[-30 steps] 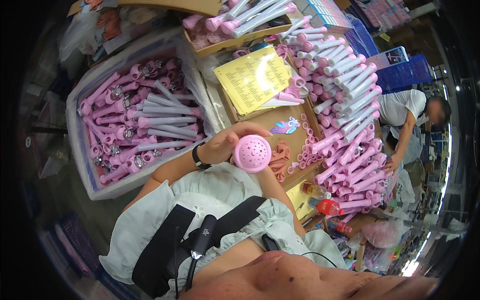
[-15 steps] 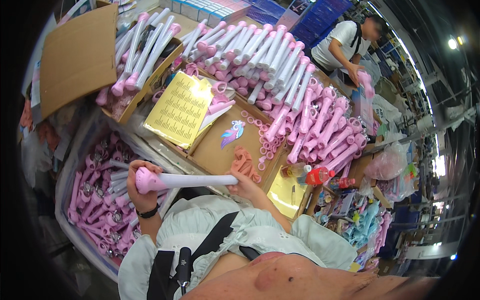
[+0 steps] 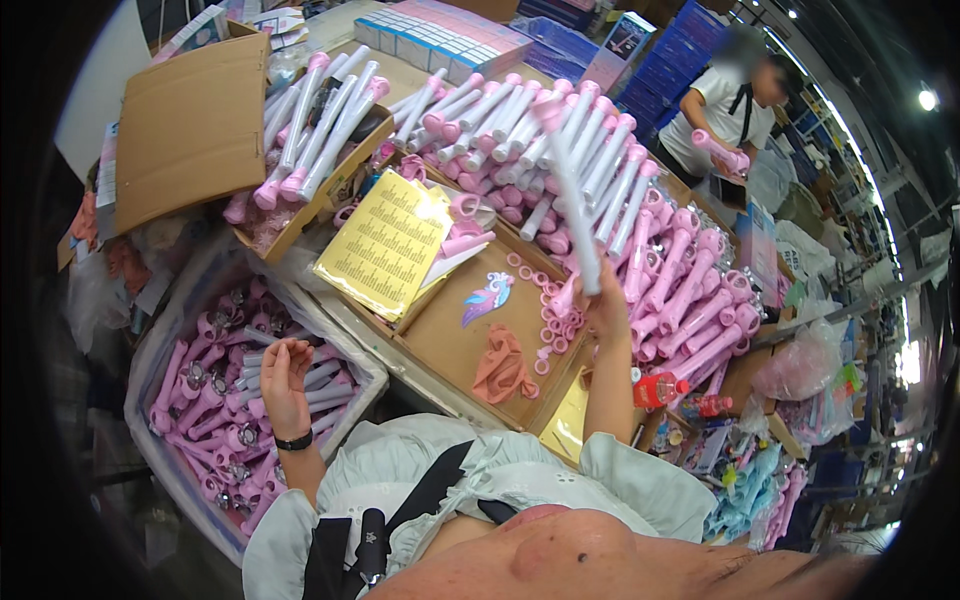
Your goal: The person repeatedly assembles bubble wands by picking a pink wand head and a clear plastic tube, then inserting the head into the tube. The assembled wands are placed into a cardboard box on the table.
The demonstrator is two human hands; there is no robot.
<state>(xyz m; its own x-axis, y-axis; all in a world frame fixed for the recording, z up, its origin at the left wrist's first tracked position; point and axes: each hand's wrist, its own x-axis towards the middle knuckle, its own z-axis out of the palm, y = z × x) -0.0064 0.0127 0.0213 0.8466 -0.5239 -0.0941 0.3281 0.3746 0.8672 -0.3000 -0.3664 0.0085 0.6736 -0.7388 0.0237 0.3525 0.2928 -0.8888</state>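
Cluttered table [image 3: 345, 35] | right hand [image 3: 605, 308] alone now holds pink-ended wand [image 3: 574, 205] near pile [image 3: 627, 198] | left hand [image 3: 284, 388] emptied, half-curled

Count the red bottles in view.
2: one red bottle just right of the person's right forearm, a smaller-looking one farther right. Others may be hidden behind the forearm.

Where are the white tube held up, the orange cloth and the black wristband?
White tube [image 3: 573, 200]: head view, middle of its shaft.
Orange cloth [image 3: 503, 368]: head view, crumpled middle.
Black wristband [image 3: 294, 442]: head view, its band.
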